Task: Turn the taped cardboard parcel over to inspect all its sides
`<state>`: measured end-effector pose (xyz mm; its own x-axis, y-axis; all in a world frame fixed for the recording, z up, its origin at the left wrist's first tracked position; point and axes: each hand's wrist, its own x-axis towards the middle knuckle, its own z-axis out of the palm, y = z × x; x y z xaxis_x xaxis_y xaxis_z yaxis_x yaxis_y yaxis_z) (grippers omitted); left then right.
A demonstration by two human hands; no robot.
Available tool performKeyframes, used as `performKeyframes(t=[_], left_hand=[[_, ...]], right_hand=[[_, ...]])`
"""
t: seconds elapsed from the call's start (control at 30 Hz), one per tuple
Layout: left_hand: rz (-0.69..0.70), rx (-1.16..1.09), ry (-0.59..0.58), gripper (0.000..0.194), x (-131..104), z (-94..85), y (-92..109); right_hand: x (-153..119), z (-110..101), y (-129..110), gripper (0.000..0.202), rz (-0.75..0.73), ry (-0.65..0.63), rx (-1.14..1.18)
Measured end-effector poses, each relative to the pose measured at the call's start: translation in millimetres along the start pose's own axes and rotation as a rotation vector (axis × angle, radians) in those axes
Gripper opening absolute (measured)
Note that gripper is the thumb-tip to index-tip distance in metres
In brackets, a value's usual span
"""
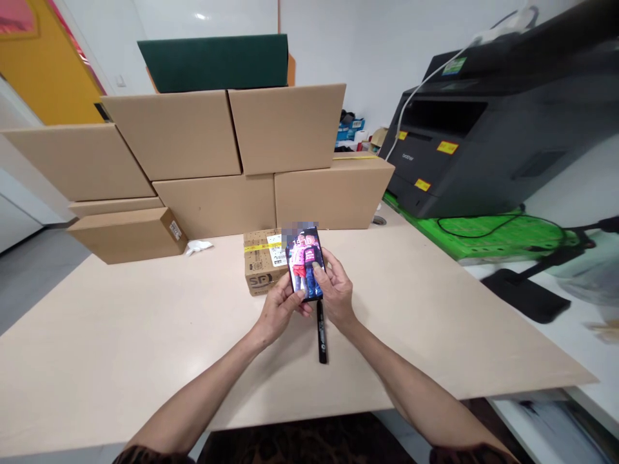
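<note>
Between my two hands a smartphone (305,265) is held upright, its lit screen facing me with a photo and the clock digits 14:10. My left hand (279,308) wraps its lower left side, the thumb at the bottom of the screen. On the right edge is my right hand (338,290), with its thumb resting over the screen. Just behind the phone sits a small cardboard parcel (258,263) with yellow tape and a white label, partly covered by the phone and my left hand. A black marker (322,335) lies on the table below my hands.
Large cardboard boxes (213,206) are stacked along the table's (169,348) back, a dark green box (217,64) on top. A long carton (126,235) and crumpled white paper (199,246) lie at left. A dark printer (464,142) stands right, on a green base (454,235).
</note>
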<state>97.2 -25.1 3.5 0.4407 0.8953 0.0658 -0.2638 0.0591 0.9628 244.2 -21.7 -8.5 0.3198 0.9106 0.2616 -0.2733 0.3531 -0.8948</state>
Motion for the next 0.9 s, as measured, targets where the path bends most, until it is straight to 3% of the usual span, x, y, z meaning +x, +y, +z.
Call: performKeyframes(t=[0.3, 0.43, 0.5, 0.63, 0.77, 0.9], left_hand=[[-0.001, 0.002, -0.023, 0.069, -1.5, 0.0, 0.2], [-0.010, 0.017, -0.013, 0.098, -5.1, -0.5, 1.4], [-0.009, 0.017, 0.018, 0.104, -7.6, -2.3, 1.6], [0.012, 0.027, 0.040, 0.089, -10.1, -6.7, 1.1], [0.021, 0.031, 0.033, 0.078, -8.7, -8.7, 0.1], [0.022, 0.025, 0.046, 0.078, -8.5, -8.9, 2.1]], right_hand=[[-4.7, -0.8, -3.2, 0.069, 0.033, 0.004, 0.052], [1.6, -8.1, -7.8, 0.069, 0.009, 0.107, 0.069], [13.6, -18.1, -8.7, 0.067, -0.062, 0.220, 0.035], [49.6, -50.6, -2.4, 0.072, -0.119, 0.477, -0.083], [76.4, -81.0, 14.1, 0.070, -0.047, 0.513, -0.153], [84.7, -92.8, 32.1, 0.066, 0.037, 0.466, -0.221]])
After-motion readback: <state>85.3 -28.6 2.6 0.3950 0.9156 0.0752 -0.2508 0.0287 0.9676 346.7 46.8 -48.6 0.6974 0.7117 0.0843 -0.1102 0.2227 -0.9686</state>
